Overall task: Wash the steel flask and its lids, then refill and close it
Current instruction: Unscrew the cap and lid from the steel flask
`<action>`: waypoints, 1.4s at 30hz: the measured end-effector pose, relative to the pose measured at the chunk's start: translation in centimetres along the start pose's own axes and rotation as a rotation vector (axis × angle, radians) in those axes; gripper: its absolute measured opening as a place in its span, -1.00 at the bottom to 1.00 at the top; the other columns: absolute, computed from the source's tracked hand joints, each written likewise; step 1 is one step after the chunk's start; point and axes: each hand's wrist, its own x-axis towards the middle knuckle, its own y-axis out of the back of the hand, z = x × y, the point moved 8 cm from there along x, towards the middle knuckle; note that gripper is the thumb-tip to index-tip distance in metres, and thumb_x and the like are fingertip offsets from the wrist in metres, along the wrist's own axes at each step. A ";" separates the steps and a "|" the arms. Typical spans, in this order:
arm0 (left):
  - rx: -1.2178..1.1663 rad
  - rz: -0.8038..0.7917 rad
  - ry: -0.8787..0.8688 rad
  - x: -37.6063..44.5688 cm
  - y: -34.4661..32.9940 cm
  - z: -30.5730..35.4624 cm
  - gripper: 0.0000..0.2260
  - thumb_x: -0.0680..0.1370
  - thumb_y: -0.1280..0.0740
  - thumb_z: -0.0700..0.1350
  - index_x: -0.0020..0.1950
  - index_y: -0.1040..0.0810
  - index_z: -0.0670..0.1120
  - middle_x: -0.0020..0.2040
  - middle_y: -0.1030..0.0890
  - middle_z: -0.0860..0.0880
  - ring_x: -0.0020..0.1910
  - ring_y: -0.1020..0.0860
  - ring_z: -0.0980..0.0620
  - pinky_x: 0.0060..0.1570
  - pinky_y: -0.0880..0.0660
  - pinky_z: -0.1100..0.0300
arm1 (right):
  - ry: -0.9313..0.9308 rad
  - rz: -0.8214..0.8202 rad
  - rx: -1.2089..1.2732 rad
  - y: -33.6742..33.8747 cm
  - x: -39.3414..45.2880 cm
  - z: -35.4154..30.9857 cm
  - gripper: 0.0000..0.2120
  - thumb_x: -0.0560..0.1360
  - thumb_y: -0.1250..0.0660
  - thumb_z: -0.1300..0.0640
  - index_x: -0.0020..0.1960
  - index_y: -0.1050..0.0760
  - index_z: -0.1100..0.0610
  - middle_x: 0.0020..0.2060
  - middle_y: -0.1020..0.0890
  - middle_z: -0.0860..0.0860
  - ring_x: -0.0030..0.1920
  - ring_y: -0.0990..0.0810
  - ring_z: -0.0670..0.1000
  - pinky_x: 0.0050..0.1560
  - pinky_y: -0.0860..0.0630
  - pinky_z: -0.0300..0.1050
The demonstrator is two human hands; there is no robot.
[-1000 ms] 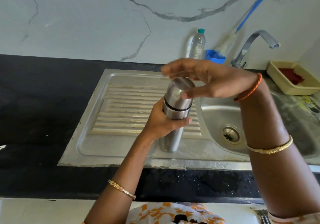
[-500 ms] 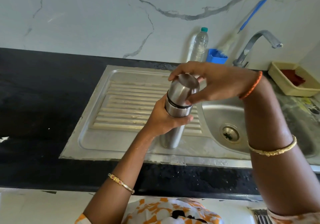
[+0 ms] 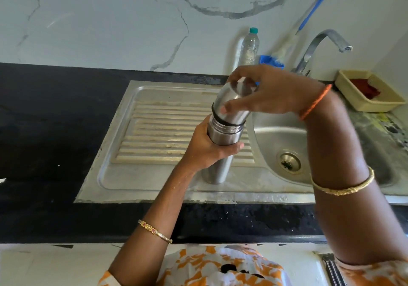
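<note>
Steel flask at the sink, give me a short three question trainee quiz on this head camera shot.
1. True or false: the steel flask stands on the ribbed drainboard.
2. Which hand grips the flask body? A) left hand B) right hand
3. Fill in: the right hand's fingers curl round the flask's outer ____.

Key: 1 true; 2 A; 3 lid.

Plastic bottle (image 3: 250, 46), blue brush (image 3: 309, 18), yellow tray (image 3: 362, 105) behind sink (image 3: 123, 175).
</note>
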 end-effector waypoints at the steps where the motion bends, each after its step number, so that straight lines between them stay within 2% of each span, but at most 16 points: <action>1: 0.003 -0.001 0.001 0.0 0.0 0.0 -0.53 0.27 -0.59 -0.33 0.12 -0.51 -0.22 -0.11 -0.67 0.02 -0.14 -0.66 0.06 -0.16 -0.56 0.23 | 0.019 0.029 0.102 0.7 0.0 0.6 -0.57 0.30 -0.49 -0.12 0.11 -0.48 -0.05 -0.12 -0.55 -0.06 -0.23 -0.51 -0.11 -0.21 -0.46 -0.24; 5: -0.003 -0.010 0.007 -0.1 0.0 -0.2 -0.50 0.27 -0.60 -0.30 0.14 -0.51 -0.14 -0.06 -0.67 0.02 -0.09 -0.65 0.05 -0.14 -0.56 0.23 | 0.129 0.137 0.772 2.1 -0.1 4.6 -0.52 0.17 -0.58 0.02 0.04 -0.50 -0.02 -0.06 -0.62 0.01 -0.12 -0.60 -0.04 -0.13 -0.54 -0.16; 8: -0.012 -0.007 -0.006 -0.1 -0.1 -0.1 -0.53 0.28 -0.58 -0.35 0.10 -0.51 -0.08 -0.11 -0.68 0.08 -0.12 -0.65 0.12 -0.17 -0.54 0.29 | 0.122 0.106 1.339 -1.5 1.0 8.7 -0.27 0.02 -0.65 0.05 0.09 -0.40 0.13 0.03 -0.61 0.10 0.04 -0.61 0.11 0.08 -0.58 0.02; 10: -0.013 -0.011 -0.015 -0.2 -0.3 -0.2 -0.54 0.28 -0.57 -0.35 0.09 -0.51 -0.09 -0.13 -0.68 0.12 -0.14 -0.64 0.15 -0.17 -0.53 0.31 | 0.011 0.111 1.555 -5.3 2.0 11.3 -0.17 0.09 -0.63 0.07 0.26 -0.34 0.24 0.16 -0.54 0.22 0.13 -0.56 0.17 0.14 -0.55 0.05; 13: -0.025 0.012 -0.022 -0.4 -0.2 -0.4 -0.53 0.27 -0.60 -0.30 0.08 -0.51 -0.08 -0.10 -0.68 0.14 -0.13 -0.65 0.13 -0.16 -0.53 0.30 | -0.176 0.219 1.716 -9.9 3.7 14.7 -0.38 0.33 -0.42 0.15 0.32 -0.32 0.29 0.10 -0.57 0.18 0.07 -0.57 0.13 0.14 -0.55 -0.01; 16: -0.037 0.031 -0.015 -0.5 -0.2 -0.3 -0.50 0.24 -0.60 -0.17 0.11 -0.51 -0.07 -0.07 -0.68 0.10 -0.11 -0.65 0.09 -0.14 -0.55 0.26 | -0.346 0.358 1.578 -12.4 5.9 17.2 -0.48 0.26 -0.47 0.21 0.13 -0.30 0.14 -0.24 -0.59 -0.02 -0.22 -0.54 -0.06 -0.13 -0.48 -0.18; 19: -0.049 0.047 0.003 -0.6 -0.2 -0.4 -0.51 0.24 -0.58 -0.22 0.11 -0.50 -0.06 -0.08 -0.67 0.11 -0.12 -0.64 0.10 -0.15 -0.54 0.28 | -0.395 0.453 1.304 -13.3 9.2 19.0 -0.46 0.35 -0.42 0.40 0.14 -0.20 0.11 -0.02 -0.53 0.11 -0.10 -0.52 0.00 -0.07 -0.47 -0.18; 22: -0.056 0.055 0.026 -0.5 -0.2 -0.8 -0.48 0.23 -0.61 -0.24 0.11 -0.50 -0.08 -0.08 -0.67 0.11 -0.13 -0.64 0.13 -0.15 -0.53 0.31 | -0.370 0.406 1.047 -14.0 12.3 19.2 -0.39 0.33 -0.43 0.44 0.22 -0.19 0.16 0.13 -0.41 0.13 0.03 -0.46 0.04 -0.13 -0.45 -0.33; 24: -0.065 0.063 0.036 -0.5 -0.1 -1.0 -0.48 0.24 -0.61 -0.30 0.11 -0.50 -0.09 -0.08 -0.67 0.11 -0.12 -0.64 0.14 -0.13 -0.53 0.31 | -0.350 0.381 1.000 -14.2 13.5 18.6 -0.36 0.32 -0.45 0.34 0.30 -0.22 0.25 0.12 -0.39 0.10 0.04 -0.44 0.04 -0.14 -0.43 -0.35; 27: -0.076 0.082 0.038 -0.6 0.0 -1.2 -0.47 0.23 -0.60 -0.16 0.13 -0.50 -0.10 -0.03 -0.67 0.03 -0.08 -0.64 0.07 -0.10 -0.54 0.26 | -0.357 0.358 1.035 -14.5 14.5 17.5 -0.11 0.03 -0.36 -0.01 0.31 -0.28 0.28 0.16 -0.45 0.17 0.03 -0.44 0.04 -0.05 -0.45 -0.27; 30: -0.082 0.090 0.035 -0.6 -0.1 -1.1 -0.48 0.23 -0.58 -0.14 0.14 -0.50 -0.08 -0.02 -0.66 0.02 -0.06 -0.64 0.05 -0.08 -0.54 0.26 | -0.372 0.360 0.974 -14.9 15.1 17.7 0.03 -0.10 -0.30 -0.14 0.32 -0.32 0.28 0.21 -0.48 0.19 0.10 -0.50 0.12 0.11 -0.50 -0.08; 33: -0.088 0.088 0.027 -0.6 -0.1 -0.9 -0.49 0.24 -0.57 -0.16 0.13 -0.50 -0.05 -0.02 -0.66 0.06 -0.06 -0.64 0.08 -0.08 -0.53 0.29 | -0.366 0.298 0.853 -15.2 15.2 18.1 -0.06 0.00 -0.37 -0.12 0.31 -0.33 0.27 0.21 -0.50 0.22 0.13 -0.51 0.15 0.20 -0.48 0.02; 36: -0.087 0.086 0.026 -0.6 -0.2 -0.9 -0.50 0.23 -0.57 -0.15 0.12 -0.50 -0.04 -0.03 -0.66 0.08 -0.07 -0.64 0.10 -0.09 -0.53 0.30 | -0.353 0.207 0.778 -14.9 15.2 18.0 -0.27 0.29 -0.46 0.17 0.37 -0.25 0.28 0.29 -0.42 0.27 0.18 -0.44 0.13 0.26 -0.43 0.05; 39: -0.092 0.081 0.033 -0.6 -0.2 -0.8 -0.49 0.23 -0.57 -0.14 0.13 -0.50 -0.05 -0.03 -0.67 0.08 -0.08 -0.64 0.09 -0.10 -0.53 0.30 | -0.396 0.219 0.773 -13.0 14.6 17.6 -0.20 0.33 -0.50 0.15 0.44 -0.16 0.22 0.32 -0.38 0.20 0.26 -0.41 0.11 0.26 -0.42 -0.04; 40: -0.095 0.078 0.033 -0.6 -0.2 -0.9 -0.49 0.23 -0.57 -0.14 0.14 -0.51 -0.08 -0.03 -0.67 0.07 -0.08 -0.64 0.08 -0.10 -0.53 0.29 | -0.408 0.300 0.760 -11.3 13.7 17.2 -0.27 0.36 -0.50 0.11 0.41 -0.22 0.21 0.24 -0.47 0.15 0.17 -0.48 0.06 0.16 -0.45 -0.13; 42: -0.104 0.071 0.028 -0.6 -0.2 -1.0 -0.47 0.23 -0.57 -0.13 0.15 -0.51 -0.12 -0.03 -0.67 0.04 -0.08 -0.65 0.06 -0.10 -0.54 0.26 | -0.387 0.478 0.702 -6.4 10.4 14.9 -0.53 0.43 -0.43 -0.01 0.23 -0.43 0.21 -0.14 -0.58 0.02 -0.18 -0.54 -0.09 -0.16 -0.45 -0.38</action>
